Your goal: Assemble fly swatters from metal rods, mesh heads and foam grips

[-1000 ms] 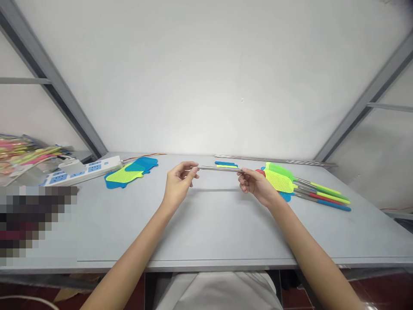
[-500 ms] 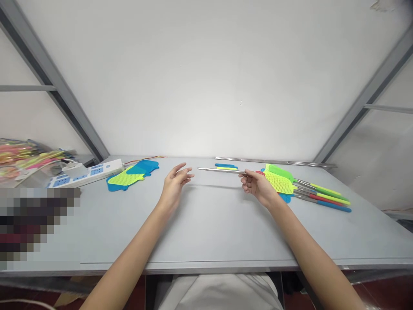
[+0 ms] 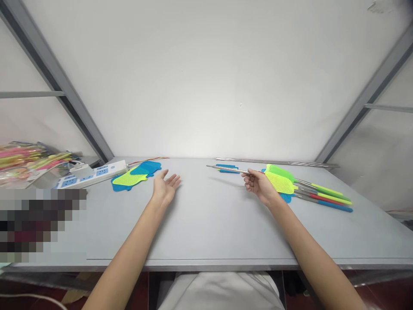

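My right hand (image 3: 260,186) pinches a thin metal rod (image 3: 223,168) by one end, and the rod points left above the table. My left hand (image 3: 165,187) is open, palm up, with nothing in it. Closest to it on the left lie loose fly swatter heads, a yellow one (image 3: 127,179) between blue ones (image 3: 147,168). Just right of my right hand is a pile of fly swatters with a yellow mesh head (image 3: 280,183), a green head (image 3: 280,171) and metal shafts. Blue handles (image 3: 229,167) lie behind the rod, partly covered by it.
More metal rods (image 3: 277,162) lie along the wall at the back. A white power strip (image 3: 97,173) with plugs sits at the left, beside colourful bagged items (image 3: 29,157). Grey metal posts (image 3: 87,125) frame the table (image 3: 206,232) at both sides.
My left hand has moved left and turned its palm up, away from the rod's tip. The rod in my right hand has shifted slightly right and its tip has risen.
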{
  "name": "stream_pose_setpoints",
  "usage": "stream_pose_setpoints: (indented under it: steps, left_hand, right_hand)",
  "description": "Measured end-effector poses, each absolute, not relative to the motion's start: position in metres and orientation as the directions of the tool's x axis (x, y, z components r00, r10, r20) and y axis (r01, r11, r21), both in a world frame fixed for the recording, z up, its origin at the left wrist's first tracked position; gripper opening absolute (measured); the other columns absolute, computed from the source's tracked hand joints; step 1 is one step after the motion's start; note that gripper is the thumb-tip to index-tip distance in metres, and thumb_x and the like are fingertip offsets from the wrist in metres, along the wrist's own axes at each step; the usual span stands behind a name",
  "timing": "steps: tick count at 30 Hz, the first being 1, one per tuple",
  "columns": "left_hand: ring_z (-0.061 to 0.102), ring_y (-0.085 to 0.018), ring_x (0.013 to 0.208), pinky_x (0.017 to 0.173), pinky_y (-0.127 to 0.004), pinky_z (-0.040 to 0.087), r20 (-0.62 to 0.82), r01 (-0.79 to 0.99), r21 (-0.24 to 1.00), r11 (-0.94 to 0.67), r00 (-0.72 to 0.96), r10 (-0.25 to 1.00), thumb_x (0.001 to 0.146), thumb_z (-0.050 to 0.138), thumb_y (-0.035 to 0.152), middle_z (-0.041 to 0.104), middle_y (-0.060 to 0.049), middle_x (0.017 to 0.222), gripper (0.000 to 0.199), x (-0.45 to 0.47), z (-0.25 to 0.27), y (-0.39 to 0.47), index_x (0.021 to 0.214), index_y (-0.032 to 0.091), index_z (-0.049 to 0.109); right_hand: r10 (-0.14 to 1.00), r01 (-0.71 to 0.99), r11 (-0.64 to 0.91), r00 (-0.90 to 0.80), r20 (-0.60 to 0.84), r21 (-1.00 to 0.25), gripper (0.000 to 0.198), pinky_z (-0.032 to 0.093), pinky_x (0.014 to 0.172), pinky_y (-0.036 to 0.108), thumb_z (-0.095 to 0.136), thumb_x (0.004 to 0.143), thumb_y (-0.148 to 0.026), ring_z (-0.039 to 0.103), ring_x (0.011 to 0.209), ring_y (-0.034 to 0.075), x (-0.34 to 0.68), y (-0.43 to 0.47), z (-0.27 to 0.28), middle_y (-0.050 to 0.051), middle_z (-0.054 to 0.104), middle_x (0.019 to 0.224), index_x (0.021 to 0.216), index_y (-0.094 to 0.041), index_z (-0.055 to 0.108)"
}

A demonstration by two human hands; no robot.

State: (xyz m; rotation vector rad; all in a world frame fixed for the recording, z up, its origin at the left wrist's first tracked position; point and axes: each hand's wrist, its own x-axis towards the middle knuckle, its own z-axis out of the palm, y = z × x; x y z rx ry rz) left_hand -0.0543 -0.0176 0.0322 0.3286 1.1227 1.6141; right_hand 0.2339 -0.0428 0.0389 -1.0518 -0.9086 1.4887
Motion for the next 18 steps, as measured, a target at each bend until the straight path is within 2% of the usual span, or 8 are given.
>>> stream_pose_setpoints:
  steps: [4, 8, 18]
  left_hand:
    - [0.05, -0.02, 0.101, 0.073, -0.029, 0.045, -0.338, -0.656, 0.754, -0.046, -0.447, 0.828, 0.072, 0.042, 0.031, 0.043, -0.011, 0.105, 0.047, -0.072, 0.024, -0.007, 0.116, 0.023, 0.029]
    - [0.045, -0.02, 0.106, 0.076, -0.032, 0.045, -0.32, -0.691, 0.712, -0.122, -0.475, 0.82, 0.071, 0.041, 0.03, 0.038, -0.01, 0.109, 0.05, -0.084, 0.016, 0.003, 0.118, 0.026, 0.023]
    - [0.05, -0.024, 0.097, 0.075, -0.044, 0.046, -0.175, -0.756, 0.631, -0.172, -0.355, 0.918, 0.069, 0.046, 0.026, 0.04, -0.007, 0.108, 0.035, -0.092, -0.001, 0.02, 0.103, 0.028, 0.04]
  right_hand:
    - [0.988, -0.323, -0.154, -0.054, -0.145, -0.934, 0.023, 0.033, 0.043, 0.022, 0.056, 0.069, -0.036, 0.042, 0.043, 0.007, 0.234, -0.044, 0.04, -0.001, 0.047, 0.054, 0.066, -0.013, 0.059]
    - [0.986, -0.333, -0.164, -0.067, -0.15, -0.928, 0.023, 0.032, 0.043, 0.022, 0.054, 0.071, -0.034, 0.042, 0.044, 0.007, 0.233, -0.044, 0.041, -0.001, 0.046, 0.054, 0.066, -0.013, 0.059]
    - [0.985, -0.341, -0.17, -0.078, -0.153, -0.925, 0.021, 0.032, 0.044, 0.022, 0.053, 0.071, -0.031, 0.042, 0.045, 0.007, 0.235, -0.043, 0.039, -0.001, 0.046, 0.055, 0.067, -0.012, 0.059]
